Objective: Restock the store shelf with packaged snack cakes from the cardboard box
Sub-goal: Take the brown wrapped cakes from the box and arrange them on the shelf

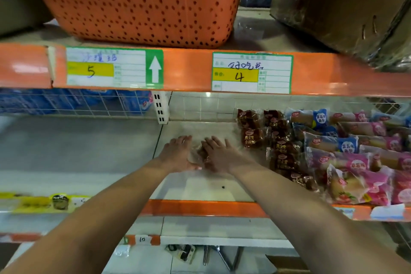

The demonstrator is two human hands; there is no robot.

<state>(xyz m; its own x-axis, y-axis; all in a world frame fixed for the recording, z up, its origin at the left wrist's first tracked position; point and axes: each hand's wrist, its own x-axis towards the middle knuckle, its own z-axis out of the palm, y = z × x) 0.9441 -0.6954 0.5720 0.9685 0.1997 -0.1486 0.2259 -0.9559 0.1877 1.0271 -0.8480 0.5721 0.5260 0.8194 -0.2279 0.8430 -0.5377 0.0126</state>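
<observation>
Both forearms reach forward over the orange front edge of the shelf (200, 208), side by side and nearly straight. My left hand (178, 153) is set on edge, fingers straight and pointing to the back, flat against the left side of one clear-wrapped brown snack cake pack (201, 154). My right hand (219, 153) lies on top of the same pack, fingers straight and slightly spread, pressing rather than curling round it. The pack sits on the white shelf floor about midway between front edge and back, just right of the dividing seam. Motion blur hides its outline.

Open room: bare shelf floor lies in front of the hands down to the front edge and behind them up to the tiled back wall. The bay to the left is bare as far as the wire mesh (77, 102).

To the right, near my right hand, a heap of dark brown packs (278, 140): I count at least seven, though overlap prevents an exact figure. Beyond it are blue packs (322, 122), at least three, and pink packs (367, 162), at least six, reaching the right front corner.

On the beam above are two price labels, one marked 5 (111, 68) and one marked 4 (251, 72). One orange perforated basket (138, 0) stands on the upper level.
</observation>
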